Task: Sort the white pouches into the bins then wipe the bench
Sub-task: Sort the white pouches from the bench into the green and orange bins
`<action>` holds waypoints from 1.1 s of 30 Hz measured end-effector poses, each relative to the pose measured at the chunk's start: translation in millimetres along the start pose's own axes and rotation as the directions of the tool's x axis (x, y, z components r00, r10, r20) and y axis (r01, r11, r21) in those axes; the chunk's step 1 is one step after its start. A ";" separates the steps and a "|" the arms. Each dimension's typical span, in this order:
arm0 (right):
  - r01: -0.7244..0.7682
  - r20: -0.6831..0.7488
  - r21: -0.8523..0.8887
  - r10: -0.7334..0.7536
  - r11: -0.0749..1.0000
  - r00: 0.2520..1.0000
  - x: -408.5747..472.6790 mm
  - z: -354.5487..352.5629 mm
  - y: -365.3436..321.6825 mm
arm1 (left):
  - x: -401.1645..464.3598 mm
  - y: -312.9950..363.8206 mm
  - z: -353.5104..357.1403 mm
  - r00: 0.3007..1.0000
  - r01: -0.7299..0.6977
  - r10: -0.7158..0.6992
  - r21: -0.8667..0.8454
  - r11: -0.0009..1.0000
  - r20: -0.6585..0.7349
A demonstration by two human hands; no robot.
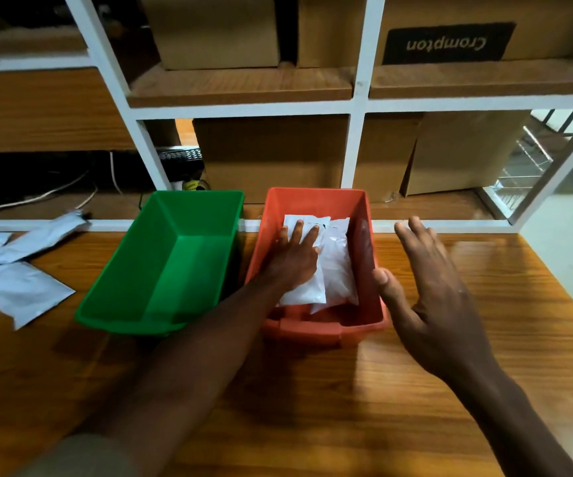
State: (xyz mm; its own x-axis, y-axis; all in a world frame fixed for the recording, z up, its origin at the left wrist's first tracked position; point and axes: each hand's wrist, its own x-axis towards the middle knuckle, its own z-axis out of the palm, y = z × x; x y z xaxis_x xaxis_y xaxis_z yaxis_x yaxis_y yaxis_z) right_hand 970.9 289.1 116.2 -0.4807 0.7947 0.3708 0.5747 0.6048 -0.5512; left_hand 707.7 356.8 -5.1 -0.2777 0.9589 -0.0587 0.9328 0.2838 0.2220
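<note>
An orange bin [366, 235] stands on the wooden bench [347, 390] beside a green bin [112, 287], which holds nothing. White pouches [335, 270] lie inside the orange bin. My left hand [295, 256] reaches into that bin and lies flat on the top pouch, fingers spread. Just right of the orange bin's outer wall hovers my right hand [429, 287], fingers apart and holding nothing. More white pouches [20, 287] lie loose on the bench at the far left.
A white-framed shelf unit [357, 108] with cardboard boxes [271, 153] stands right behind the bins. Cables and a keyboard sit in the left compartment. The bench's right edge drops off to the floor at the right.
</note>
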 end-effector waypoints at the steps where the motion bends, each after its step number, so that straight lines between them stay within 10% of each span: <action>1: 0.002 0.000 0.010 -0.002 1.000 1.000 -2.3 0.3 1.5 | 2.9 -3.6 3.7 1.000 0.014 -0.014 -0.016 1.000 0.025; 16: -0.018 -0.003 0.086 0.019 0.996 1.000 -28.4 -10.9 30.0 | 15.4 -7.0 10.8 0.962 0.073 -0.088 0.069 0.995 0.260; 24: 0.088 0.072 0.158 -0.101 0.983 0.992 -22.5 15.7 17.9 | -102.7 20.2 -64.6 0.981 -0.063 0.070 0.040 0.997 -0.182; 33: 0.373 0.020 0.250 -0.390 0.893 0.921 -53.4 85.3 -77.2 | -300.8 -39.9 -77.3 0.898 0.059 -0.089 -0.082 0.995 -0.430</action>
State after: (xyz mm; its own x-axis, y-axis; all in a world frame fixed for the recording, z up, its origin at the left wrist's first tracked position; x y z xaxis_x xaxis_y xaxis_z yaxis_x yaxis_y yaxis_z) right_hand 895.7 195.6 75.1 -0.6799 0.4945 0.5415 0.1682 0.8239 -0.5412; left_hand 736.3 56.5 79.0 -0.4314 0.8330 0.3465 0.8927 0.3387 0.2972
